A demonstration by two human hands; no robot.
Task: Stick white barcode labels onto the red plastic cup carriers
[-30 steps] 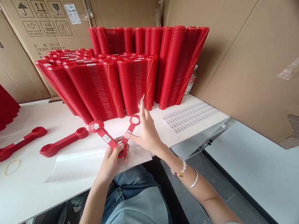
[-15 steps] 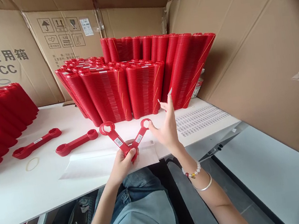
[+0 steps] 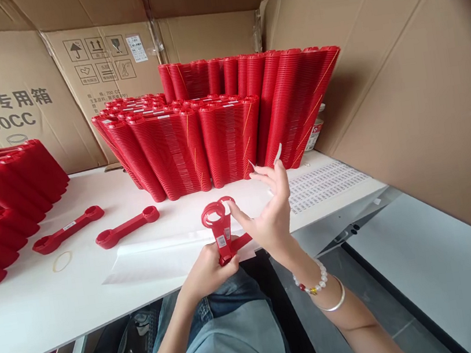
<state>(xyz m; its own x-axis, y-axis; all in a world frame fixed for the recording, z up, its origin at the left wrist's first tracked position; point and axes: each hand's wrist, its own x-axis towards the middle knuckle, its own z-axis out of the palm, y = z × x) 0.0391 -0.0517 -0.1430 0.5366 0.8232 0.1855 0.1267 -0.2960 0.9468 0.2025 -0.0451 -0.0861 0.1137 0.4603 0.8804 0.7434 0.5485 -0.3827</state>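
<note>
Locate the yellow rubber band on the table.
In the head view, the rubber band lies flat on the white table, left of the hands, just in front of the leftmost loose red holder.

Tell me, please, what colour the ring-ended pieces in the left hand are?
Red, with a small white label; the pieces show in the head view.

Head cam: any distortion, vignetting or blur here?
Head view: wide-angle bend curves the table edge and cardboard wall; dark vignette fills the right corners; soft, even light, faint shadows; right hand and the red pieces in the left hand are fairly sharp; far right smears.
</note>
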